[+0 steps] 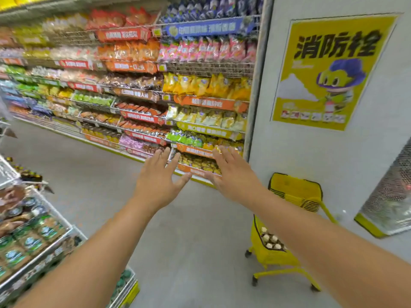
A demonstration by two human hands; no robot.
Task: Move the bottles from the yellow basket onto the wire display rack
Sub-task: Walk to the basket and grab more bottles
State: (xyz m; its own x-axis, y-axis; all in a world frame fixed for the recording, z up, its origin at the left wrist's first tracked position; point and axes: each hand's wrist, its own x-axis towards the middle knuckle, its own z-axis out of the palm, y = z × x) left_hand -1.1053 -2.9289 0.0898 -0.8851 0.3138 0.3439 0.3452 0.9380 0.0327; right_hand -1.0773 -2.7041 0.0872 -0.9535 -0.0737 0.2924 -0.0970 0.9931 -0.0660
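**Both hands held out empty in the aisle**

Two bare forearms are stretched forward over the grey floor (189, 236). The left hand (159, 181) and the right hand (231, 174) are raised side by side, palms down, near each other but apart. The fingers of both are spread and released; nothing is grasped.

The yellow basket (270, 255) is seen low on the right, below the right forearm, carried on a wheeled yellow frame. The bottles (270, 240) are packed upright inside it, only their pale caps and dark shoulders being visible; part of the load is hidden by the arm. A second yellow basket (295, 192) is set just behind, against the grey wall (266, 107).

The wire rack (37, 247) is seen at the lower left, tiered, with green-labelled packs and dark items on its shelves. It is well apart from the basket, with both arms between them.

Across the aisle, long shelves (142, 90) filled with snack bags are seen beyond the hands. A yellow poster (329, 70) with black characters and a cartoon figure is fixed to the wall. A mesh-sided stand (391, 196) is at the right edge.
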